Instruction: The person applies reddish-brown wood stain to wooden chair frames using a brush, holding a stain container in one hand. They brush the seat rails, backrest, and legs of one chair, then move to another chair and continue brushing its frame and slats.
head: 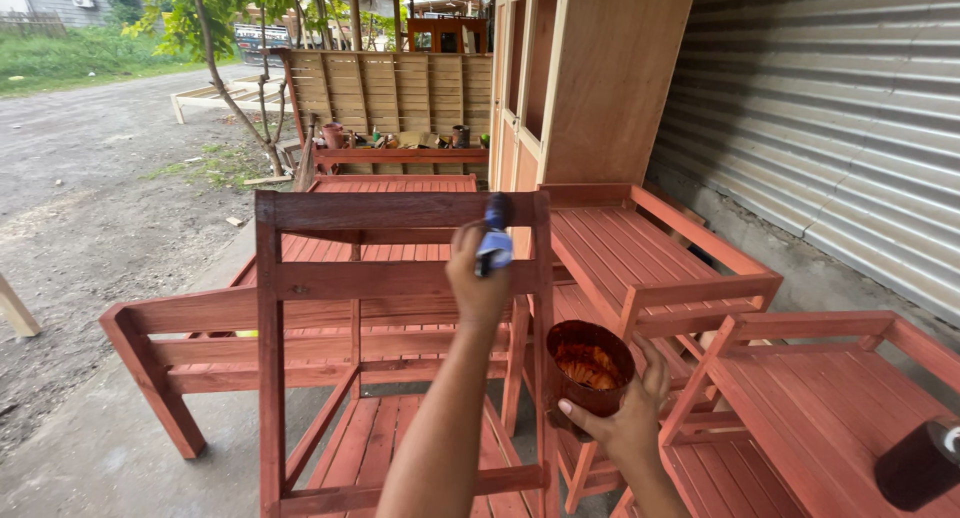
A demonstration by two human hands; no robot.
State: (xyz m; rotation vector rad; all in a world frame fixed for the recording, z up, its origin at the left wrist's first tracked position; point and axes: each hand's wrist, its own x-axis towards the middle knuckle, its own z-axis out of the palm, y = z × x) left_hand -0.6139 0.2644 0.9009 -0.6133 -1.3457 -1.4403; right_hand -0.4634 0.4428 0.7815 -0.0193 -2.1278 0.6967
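My left hand (478,283) is raised and shut on a blue-handled paintbrush (495,233). The brush tip rests against the top rail of a red-brown stained wooden chair frame (380,210) right in front of me. My right hand (628,423) is lower and to the right, gripping a small round cup (590,366) from below. The cup is smeared inside with orange-brown stain and hangs beside the frame's right post (543,378).
Several stained slatted benches and chairs (640,248) crowd the concrete around me. An unstained plywood wardrobe (600,78) stands behind, with a corrugated metal wall (830,108) to the right. A dark cylinder (920,465) lies on the bench at the lower right. Gravel ground (90,208) lies left.
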